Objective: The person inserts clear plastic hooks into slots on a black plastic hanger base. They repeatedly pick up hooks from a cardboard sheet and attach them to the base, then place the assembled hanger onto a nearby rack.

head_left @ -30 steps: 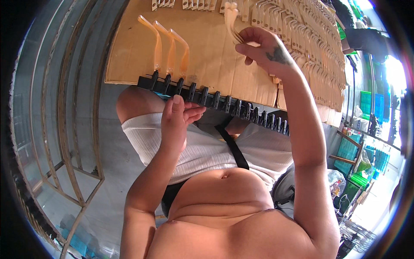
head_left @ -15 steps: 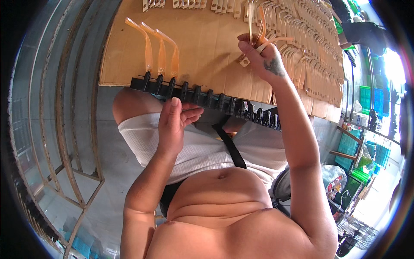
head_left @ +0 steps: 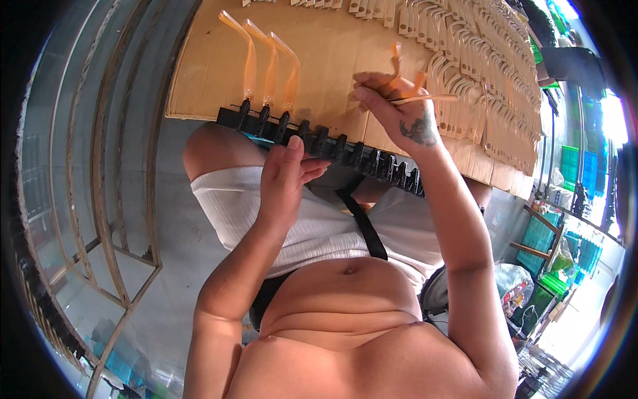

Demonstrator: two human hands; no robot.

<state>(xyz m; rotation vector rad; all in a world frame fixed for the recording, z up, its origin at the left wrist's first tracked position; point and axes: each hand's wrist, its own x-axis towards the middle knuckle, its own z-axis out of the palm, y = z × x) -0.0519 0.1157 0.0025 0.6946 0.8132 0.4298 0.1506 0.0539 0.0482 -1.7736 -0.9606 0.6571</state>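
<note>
Covering most of the surface ahead of both hands: big flat brown cardboard sheet (head_left: pixel 325 73). Rows of pale, thin, hooked strips (head_left: pixel 478 86) lie beyond and right of the right fingers. Risk: right wrist swings wide, drags the nearest ones out of line.

Long narrow black bar (head_left: pixel 330 150) runs along the sheet's near edge, just beyond the left fingertips and off to their right. Can't see what bears its weight. If backing is slack, a push from above could tip or slide it.

Right hand (head_left: pixel 399 113) is over the sheet, fingers curled closed around several loose strips. Left hand (head_left: pixel 284 173) is at the bar's near side: thumb up, other fingers loosely bent, gap between. Can't tell if it grips the bar or just rests there; if the latter, weak bracing.

Three translucent amber hooked plastic strips (head_left: pixel 270 76) project from clips beyond the left thumb, close side by side. A bump could make them rub or twist. Loose amber strips (head_left: pixel 397 63) fan out of the right fist at mixed angles; shuffling one forward could drop another. Thumb-tip area is blurred.

Small black clips (head_left: pixel 304 129) right of the left thumb sit bare. Shallow or skewed bite there: strip hangs crooked or slips out.
</note>
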